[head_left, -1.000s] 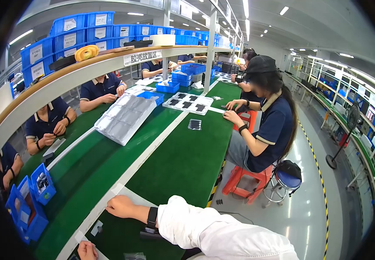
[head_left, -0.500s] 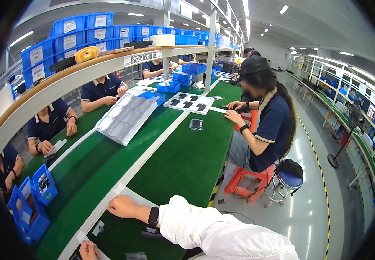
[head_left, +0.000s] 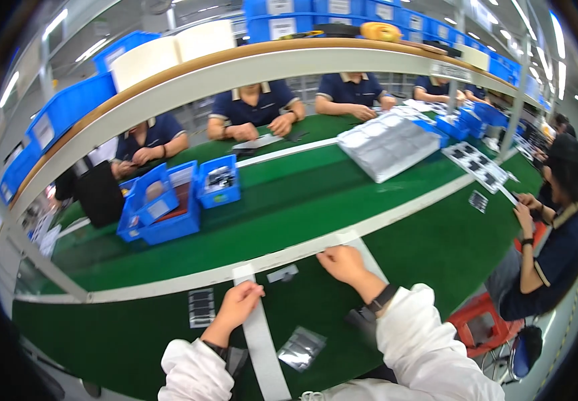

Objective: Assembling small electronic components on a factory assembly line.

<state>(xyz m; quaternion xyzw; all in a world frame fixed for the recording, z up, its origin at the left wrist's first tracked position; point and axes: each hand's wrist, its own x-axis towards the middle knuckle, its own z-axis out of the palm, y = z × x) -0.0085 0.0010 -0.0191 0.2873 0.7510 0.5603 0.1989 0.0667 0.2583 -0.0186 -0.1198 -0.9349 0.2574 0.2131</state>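
My left hand [head_left: 239, 305] is closed, its fingertips pressed together at the edge of a white strip [head_left: 260, 344] on the green table. My right hand [head_left: 344, 264] is closed too, its curled fingers beside the upper end of a second white strip [head_left: 365, 252]. Whatever either hand grips is too small or hidden to make out. Between the hands lies a small grey-white piece [head_left: 283, 274]. A clear plastic bag with dark contents [head_left: 302, 348] rests nearer me. Left of my left hand is a flat pack of dark strips [head_left: 201, 308]. A dark object [head_left: 362, 322] is partly under my right forearm.
Beyond a white divider [head_left: 168, 283] stand blue bins [head_left: 170, 224] and a large silvery tray [head_left: 388, 144]. A shelf [head_left: 249, 63] carrying blue boxes crosses above. Several people sit opposite; another person [head_left: 553, 247] sits at right near a red stool [head_left: 486, 327].
My view has swung to the left, bringing the blue bins nearer the middle. My left hand, partly cut off at the lower edge before, now shows whole. Both hands stay closed.
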